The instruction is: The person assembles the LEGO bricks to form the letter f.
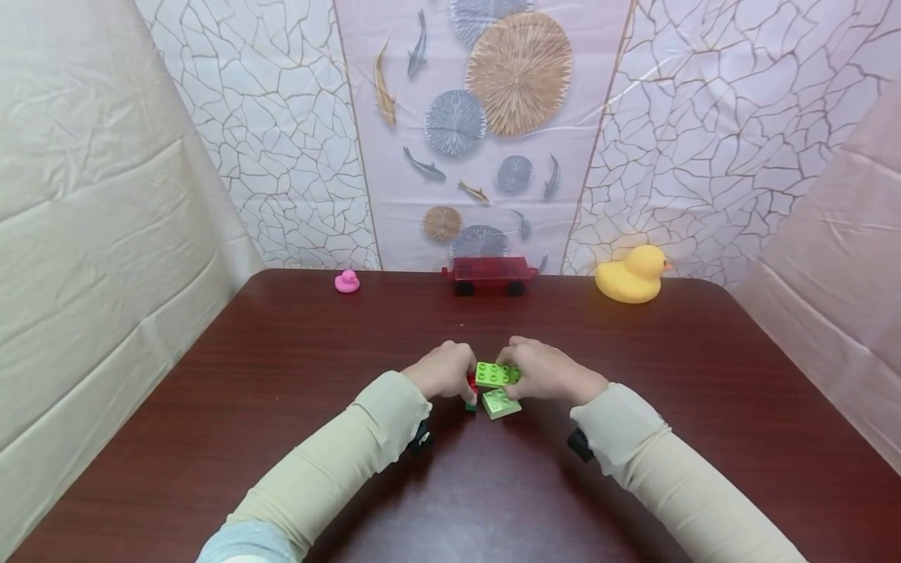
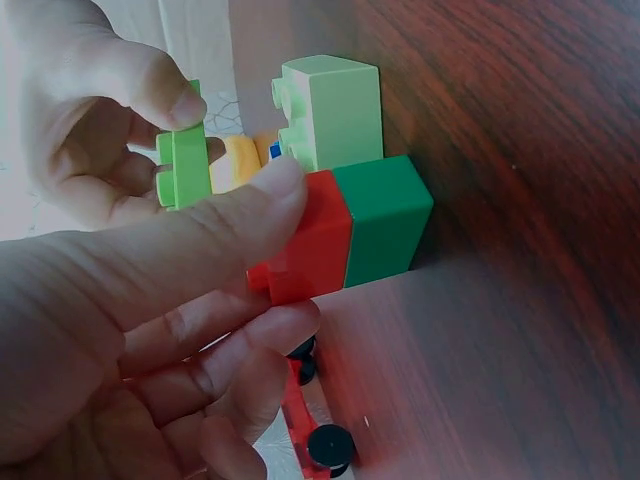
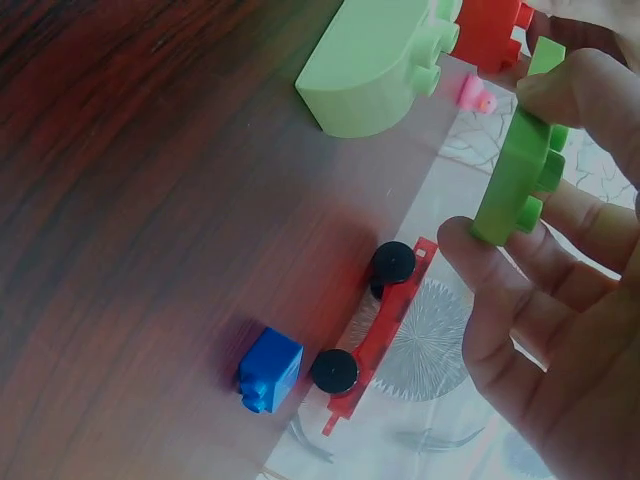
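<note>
1. The patterned backdrop (image 1: pixel 296 156) hangs at 12 o'clock, beyond the far edge of everything.
2. The dark wooden table (image 1: pixel 464 500) carries the work; clock directions below, unless noted, are taken from the bright green brick in the head view.
3. The yellow duck (image 1: pixel 625 280) sits near the far edge at 2 o'clock.
4. The red wagon (image 1: pixel 491 269) stands at 12 o'clock, well apart from the hands, with no brick on it; by my reading, nothing has been done with it yet.
5. The right hand (image 1: pixel 547 371), at 3 o'clock, has thumb and fingertips clamped on the bright green brick.
6. The left hand (image 1: pixel 442 371), at 9 o'clock, pinches the red brick between thumb and fingers.
7. The bright green brick (image 1: pixel 491 374) is held up between the hands, joined to nothing that I can see; placing it seems left to do.
8. The pale green block (image 1: pixel 500 404) lies at about half past five, apparently loose; whether the right thumb touches it, I cannot tell.
9. The red brick (image 2: pixel 312 235) and dark green brick (image 2: pixel 385 220) sit flush at 8 o'clock, so that join looks done.
10. The blue brick (image 3: pixel 272 365) lies loose on the tabletop, about 8 o'clock from the wagon in the right wrist view, seemingly unused.
11. The pink duck (image 1: pixel 347 281) sits at 10 o'clock.
</note>
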### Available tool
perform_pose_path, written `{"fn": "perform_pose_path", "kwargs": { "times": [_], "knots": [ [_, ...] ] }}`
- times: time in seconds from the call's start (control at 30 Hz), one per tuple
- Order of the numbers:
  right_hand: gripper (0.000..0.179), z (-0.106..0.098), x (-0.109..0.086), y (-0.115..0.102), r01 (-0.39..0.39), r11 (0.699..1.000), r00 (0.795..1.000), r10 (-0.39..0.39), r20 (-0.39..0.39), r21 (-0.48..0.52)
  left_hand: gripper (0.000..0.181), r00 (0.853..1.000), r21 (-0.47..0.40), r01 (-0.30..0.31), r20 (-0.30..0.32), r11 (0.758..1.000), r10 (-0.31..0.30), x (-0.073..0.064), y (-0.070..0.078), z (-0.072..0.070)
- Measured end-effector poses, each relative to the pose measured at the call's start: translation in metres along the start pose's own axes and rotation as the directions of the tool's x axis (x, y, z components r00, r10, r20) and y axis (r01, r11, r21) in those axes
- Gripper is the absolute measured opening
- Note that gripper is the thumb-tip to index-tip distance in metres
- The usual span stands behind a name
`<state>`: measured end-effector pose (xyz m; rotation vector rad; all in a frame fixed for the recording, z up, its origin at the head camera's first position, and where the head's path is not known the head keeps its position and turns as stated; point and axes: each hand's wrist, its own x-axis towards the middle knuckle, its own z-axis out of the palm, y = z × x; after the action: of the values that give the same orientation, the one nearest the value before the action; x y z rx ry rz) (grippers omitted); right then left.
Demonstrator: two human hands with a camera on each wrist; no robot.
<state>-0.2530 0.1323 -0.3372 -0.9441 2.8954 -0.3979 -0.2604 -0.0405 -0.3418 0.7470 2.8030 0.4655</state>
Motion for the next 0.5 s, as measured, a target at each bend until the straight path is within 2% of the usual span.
{"fn": "perform_pose_path", "kwargs": {
  "times": [0.3,0.5],
  "knots": [
    [0.031,-0.0011,-0.0019,-0.0007,0.021,1.000,1.000,-0.021,0.007,-0.013,0.021,1.000,-0.016,0.014,0.025,1.000,-0.014,0.0020,0.0007,-0.0013],
    [0.033,-0.0008,-0.0029,-0.0022,0.038,0.998,0.999,-0.039,0.024,0.042,0.022,0.999,-0.006,0.014,0.035,1.000,-0.014,0.0025,0.0012,-0.0012]
  ]
}}
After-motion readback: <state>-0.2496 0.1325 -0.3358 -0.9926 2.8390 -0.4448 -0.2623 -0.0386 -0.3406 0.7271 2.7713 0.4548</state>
